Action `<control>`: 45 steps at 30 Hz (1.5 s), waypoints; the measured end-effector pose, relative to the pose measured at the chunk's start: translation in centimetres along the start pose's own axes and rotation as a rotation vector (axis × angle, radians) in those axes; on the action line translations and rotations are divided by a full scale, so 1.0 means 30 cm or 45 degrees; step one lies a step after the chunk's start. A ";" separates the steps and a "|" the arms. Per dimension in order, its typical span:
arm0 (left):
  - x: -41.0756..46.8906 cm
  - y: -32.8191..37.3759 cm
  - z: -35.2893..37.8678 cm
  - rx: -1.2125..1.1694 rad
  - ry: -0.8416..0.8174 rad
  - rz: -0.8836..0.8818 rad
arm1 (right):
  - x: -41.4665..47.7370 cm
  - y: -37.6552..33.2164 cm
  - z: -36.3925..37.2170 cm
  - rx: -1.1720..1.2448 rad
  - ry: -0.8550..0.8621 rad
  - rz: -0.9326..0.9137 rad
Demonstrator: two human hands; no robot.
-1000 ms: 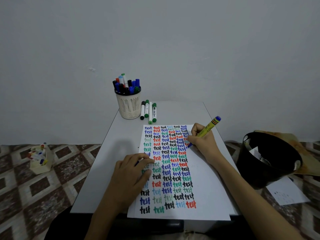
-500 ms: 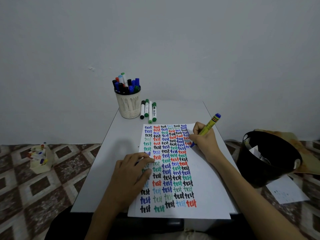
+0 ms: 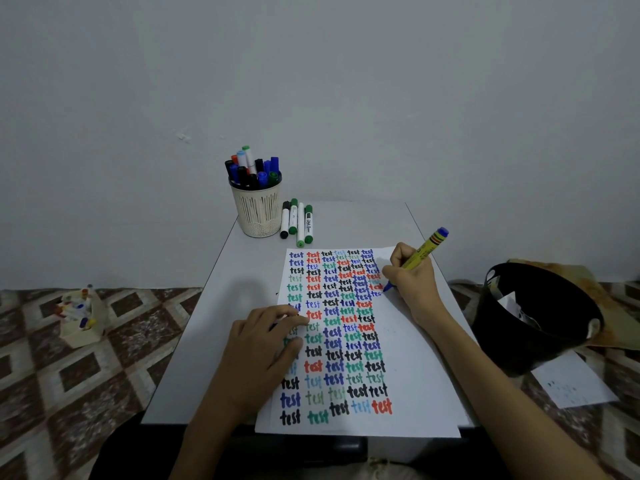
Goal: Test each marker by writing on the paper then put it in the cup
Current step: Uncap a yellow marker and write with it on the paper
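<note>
Curls the fingers (image 3: 393,271) of the right hand (image 3: 414,284) tight round a yellow marker (image 3: 424,252). Presses its blue tip on the white paper (image 3: 415,375), near the top right, by a half-done blue word. Lays the left hand (image 3: 263,348) on the paper's left side, fingers (image 3: 287,318) close together and a bit bent. Under it all, a grey table (image 3: 214,323). On the paper, rows of "test" in black, blue, green and red. Down on the floor at the right, a black bin (image 3: 519,323). At the table's far end, a cream cup (image 3: 258,211) full of markers. Just beside the cup, four markers (image 3: 297,221) lying flat.
</note>
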State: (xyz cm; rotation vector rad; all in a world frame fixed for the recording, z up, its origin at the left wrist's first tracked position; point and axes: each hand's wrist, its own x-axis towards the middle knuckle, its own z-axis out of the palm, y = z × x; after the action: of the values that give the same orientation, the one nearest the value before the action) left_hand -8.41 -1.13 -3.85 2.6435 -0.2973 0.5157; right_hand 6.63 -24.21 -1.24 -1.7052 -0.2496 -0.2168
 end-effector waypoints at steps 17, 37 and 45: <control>0.001 0.007 -0.012 -0.061 0.044 -0.039 | -0.002 -0.003 -0.021 0.313 0.086 0.095; -0.015 0.037 -0.079 -0.795 0.345 -0.340 | -0.079 -0.110 -0.009 0.833 -0.538 0.202; -0.017 0.037 -0.082 -0.936 0.317 -0.359 | -0.111 -0.118 0.025 0.840 -0.894 0.332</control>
State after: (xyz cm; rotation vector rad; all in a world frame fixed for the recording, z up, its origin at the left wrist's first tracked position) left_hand -9.93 -0.93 -1.58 1.8466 -0.0193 0.5109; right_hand 2.44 -23.11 1.06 -1.0796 -0.5410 0.6138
